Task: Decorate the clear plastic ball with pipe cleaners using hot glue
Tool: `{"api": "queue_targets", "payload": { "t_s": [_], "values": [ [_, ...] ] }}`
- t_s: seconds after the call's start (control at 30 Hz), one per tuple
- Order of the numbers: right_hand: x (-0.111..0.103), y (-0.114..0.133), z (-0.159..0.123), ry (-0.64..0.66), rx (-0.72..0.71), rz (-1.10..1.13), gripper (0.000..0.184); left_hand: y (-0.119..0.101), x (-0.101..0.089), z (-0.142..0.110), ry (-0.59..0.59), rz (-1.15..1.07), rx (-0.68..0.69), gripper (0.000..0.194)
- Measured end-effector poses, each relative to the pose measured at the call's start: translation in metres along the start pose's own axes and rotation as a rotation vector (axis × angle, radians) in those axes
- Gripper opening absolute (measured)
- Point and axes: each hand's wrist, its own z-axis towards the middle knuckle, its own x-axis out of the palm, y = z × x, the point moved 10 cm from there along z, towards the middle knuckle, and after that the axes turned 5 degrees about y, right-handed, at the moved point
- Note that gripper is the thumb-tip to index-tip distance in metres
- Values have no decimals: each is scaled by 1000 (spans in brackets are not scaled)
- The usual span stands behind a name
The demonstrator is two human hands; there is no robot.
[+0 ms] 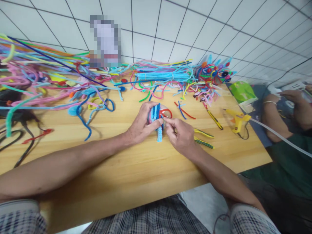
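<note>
My left hand (146, 122) is wrapped round a small craft piece covered with blue pipe cleaners (154, 112), holding it a little above the wooden table (117, 175). A light-blue end hangs down below it. At the right side of the piece, my right hand (180, 135) pinches a red pipe cleaner (166, 112) bent into a loop. The fingertips of both hands nearly meet there. Part of the piece is hidden by my left fingers. Beside my right hand lie pliers (204, 143) with yellow and green handles.
A yellow glue gun (237, 120) and a yellow-black cutter (214, 119) lie to the right. Along the wall are heaped pipe cleaners (31, 78), a light-blue bundle (165, 75) and finished colourful figures (214, 71). Black cables (29, 139) lie at left. Another person's arm (278, 120) is at far right.
</note>
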Motion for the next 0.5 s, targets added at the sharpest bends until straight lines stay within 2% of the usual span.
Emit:
{"api": "queue_targets", "payload": {
  "t_s": [0.3, 0.5],
  "values": [
    [2, -2, 1, 9, 21, 61, 27, 2, -1, -1, -8, -22, -33, 52],
    [1, 1, 5, 3, 6, 62, 20, 2, 0, -1, 4, -8, -30, 52]
  ]
}}
